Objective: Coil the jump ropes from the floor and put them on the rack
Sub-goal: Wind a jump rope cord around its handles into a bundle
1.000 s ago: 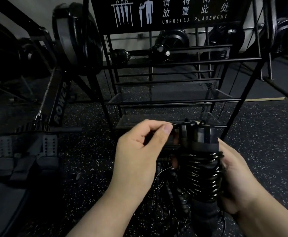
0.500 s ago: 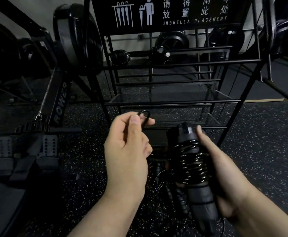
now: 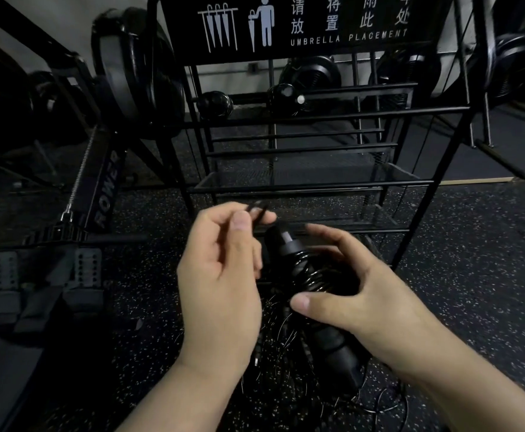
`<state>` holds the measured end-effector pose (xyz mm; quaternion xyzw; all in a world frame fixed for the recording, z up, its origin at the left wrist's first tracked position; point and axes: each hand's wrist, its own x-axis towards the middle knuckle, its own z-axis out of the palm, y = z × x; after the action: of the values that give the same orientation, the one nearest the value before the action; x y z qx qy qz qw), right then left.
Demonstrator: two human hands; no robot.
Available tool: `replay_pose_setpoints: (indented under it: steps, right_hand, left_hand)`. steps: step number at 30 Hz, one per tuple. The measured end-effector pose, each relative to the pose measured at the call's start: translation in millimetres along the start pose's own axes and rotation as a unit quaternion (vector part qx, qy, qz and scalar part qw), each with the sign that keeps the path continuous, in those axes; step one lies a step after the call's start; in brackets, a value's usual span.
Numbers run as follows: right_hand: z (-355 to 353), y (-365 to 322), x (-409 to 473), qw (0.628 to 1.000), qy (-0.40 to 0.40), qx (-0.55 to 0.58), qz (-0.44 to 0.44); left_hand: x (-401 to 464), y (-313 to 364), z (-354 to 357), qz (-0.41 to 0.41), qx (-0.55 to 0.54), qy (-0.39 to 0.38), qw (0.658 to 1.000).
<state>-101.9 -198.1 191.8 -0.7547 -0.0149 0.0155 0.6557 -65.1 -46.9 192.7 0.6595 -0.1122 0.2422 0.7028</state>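
Seen from above, two bare hands worked close together over a dark speckled floor [image 3: 473,275], in front of a black metal rack [image 3: 301,185]. The right hand [image 3: 370,294] cradled a black jump rope [image 3: 304,275], its fingers curled over the far side and its thumb pressed against the near side. The rope's cord was wound in tight glossy turns around the handles, which tilted with the top end pointing toward the rack and the bottom end toward the viewer. The left hand [image 3: 223,266] was just beside the bundle, to its left and slightly higher, pinching a thin loop of cord [image 3: 259,210] between thumb and forefinger; the loop was blurred. That pinched end sat just above the top of the handles. More loose cords [image 3: 283,344] lay tangled on the floor beneath both hands. The rack stood just beyond the hands, with horizontal bars and mesh shelves, and a sign [image 3: 301,24] at its top reading "UMBRELLA PLACEMENT". A rowing machine [image 3: 105,188] marked "ROWER" stood at the left.
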Motion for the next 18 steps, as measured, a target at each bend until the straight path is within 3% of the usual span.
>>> replay_pose_setpoints:
  steps: [4, 9, 13, 18]
  right_hand:
    - [-2.2, -3.4, -4.7, 0.996, 0.046, -0.065, -0.032]
    - [-5.2, 0.4, -4.4, 0.995, 0.080, -0.040, -0.053]
    - [-11.4, 4.2, -6.2, 0.994, 0.069, -0.063, -0.061]
    - [-14.5, 6.9, -8.0, 0.995, 0.071, -0.027, -0.068]
  left_hand:
    - [-6.4, -3.2, -4.6, 0.100, 0.118, -0.081, 0.985]
    - [-8.8, -11.5, -3.5, 0.260, 0.260, -0.147, 0.918]
    - [-8.2, -12.4, -2.6, 0.264, 0.280, -0.144, 0.912]
    - [-2.6, -6.6, -2.2, 0.202, 0.242, -0.152, 0.937]
